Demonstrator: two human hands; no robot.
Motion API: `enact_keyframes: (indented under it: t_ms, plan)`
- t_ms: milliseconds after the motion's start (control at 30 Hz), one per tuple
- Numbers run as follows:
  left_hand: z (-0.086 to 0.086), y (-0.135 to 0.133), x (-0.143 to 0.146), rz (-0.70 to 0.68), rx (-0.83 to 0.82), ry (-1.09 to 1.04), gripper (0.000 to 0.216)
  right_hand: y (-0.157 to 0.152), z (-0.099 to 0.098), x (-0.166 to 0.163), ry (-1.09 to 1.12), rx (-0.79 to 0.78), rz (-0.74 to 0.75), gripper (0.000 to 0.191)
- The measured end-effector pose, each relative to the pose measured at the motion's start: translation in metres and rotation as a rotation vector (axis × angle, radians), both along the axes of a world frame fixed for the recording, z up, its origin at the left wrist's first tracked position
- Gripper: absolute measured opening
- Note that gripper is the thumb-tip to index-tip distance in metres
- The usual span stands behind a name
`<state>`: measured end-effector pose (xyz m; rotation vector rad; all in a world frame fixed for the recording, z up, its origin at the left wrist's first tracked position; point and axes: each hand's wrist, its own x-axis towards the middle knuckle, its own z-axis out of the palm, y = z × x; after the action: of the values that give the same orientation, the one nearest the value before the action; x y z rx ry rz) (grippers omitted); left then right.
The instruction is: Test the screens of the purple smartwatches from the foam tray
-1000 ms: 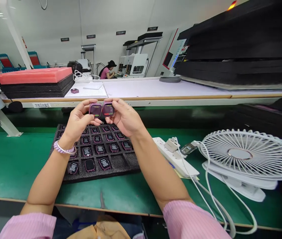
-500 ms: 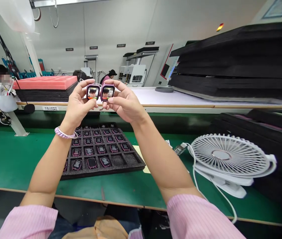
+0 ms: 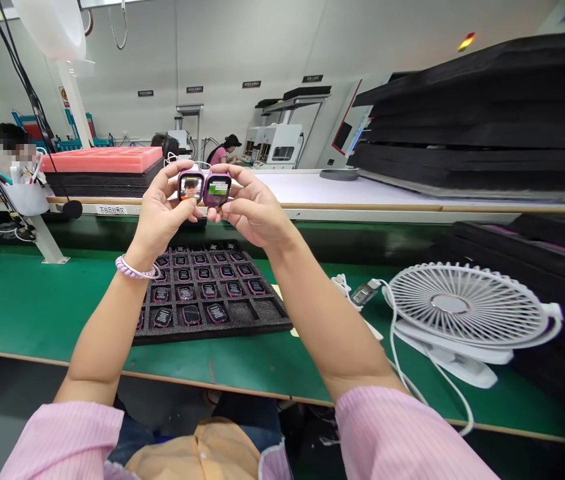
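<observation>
Raised in front of me, side by side, are two purple-rimmed smartwatches without visible straps. My left hand [image 3: 165, 207] grips the left smartwatch [image 3: 191, 187] by its edges, thumb at the bottom of its lit screen, which shows a camera-like picture. My right hand [image 3: 250, 203] pinches the right smartwatch [image 3: 217, 191], whose screen shows green and white areas over a dark picture. Below them on the bench lies a black foam tray [image 3: 242, 327] with rows of similar watches in its slots. Two slots at its front right hold no watch.
A white fan [image 3: 462, 307] with cables stands on the green bench [image 3: 62, 307] at the right. Black foam trays [image 3: 487, 120] are stacked on the shelf, right. A pink foam block [image 3: 105, 160] and a white pen cup [image 3: 27, 197] sit left. People work behind.
The right watch's screen has gone from a camera picture to one with green and white areas. Both hands keep their hold; the whole view has shifted slightly.
</observation>
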<state>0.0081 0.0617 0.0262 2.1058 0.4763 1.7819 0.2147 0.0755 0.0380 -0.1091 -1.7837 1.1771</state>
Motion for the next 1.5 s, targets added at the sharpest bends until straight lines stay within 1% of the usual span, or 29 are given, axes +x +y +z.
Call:
enact_keyframes:
  t_ms: [233, 367, 567, 733, 933, 1133, 1267, 1400, 1500]
  plan:
    - [-0.004, -0.001, -0.001, -0.025, -0.029, 0.002, 0.053, 0.000, -0.003, -0.002, 0.009, -0.036, -0.001, 0.052]
    - [-0.005, -0.001, 0.001, -0.027, -0.042, 0.006, 0.054, -0.001, -0.003, -0.001, 0.013, -0.033, -0.008, 0.049]
    - [-0.009, -0.001, 0.003, -0.020, -0.040, 0.006, 0.058, 0.000, -0.006, 0.001, 0.016, -0.045, 0.033, 0.058]
    - [-0.011, 0.001, 0.003, -0.021, -0.049, 0.000, 0.059, -0.002, -0.007, 0.001, 0.021, -0.060, 0.047, 0.061]
    - [-0.011, -0.002, 0.003, -0.021, -0.095, -0.004, 0.059, -0.004, -0.007, 0.004, -0.016, -0.068, 0.010, 0.063]
    - [-0.011, -0.003, 0.004, -0.010, -0.122, -0.011, 0.054, -0.001, -0.010, 0.003, 0.014, -0.074, 0.054, 0.057]
    - [-0.012, -0.005, 0.005, 0.023, -0.107, -0.012, 0.050, -0.001, -0.012, 0.001, 0.036, -0.089, 0.080, 0.055]
    - [-0.014, -0.008, 0.005, 0.037, -0.078, -0.015, 0.055, -0.002, -0.012, 0.001, 0.029, -0.092, 0.060, 0.058]
    - [-0.016, -0.010, 0.005, 0.031, -0.086, -0.024, 0.056, -0.003, -0.012, 0.000, 0.018, -0.099, 0.042, 0.059]
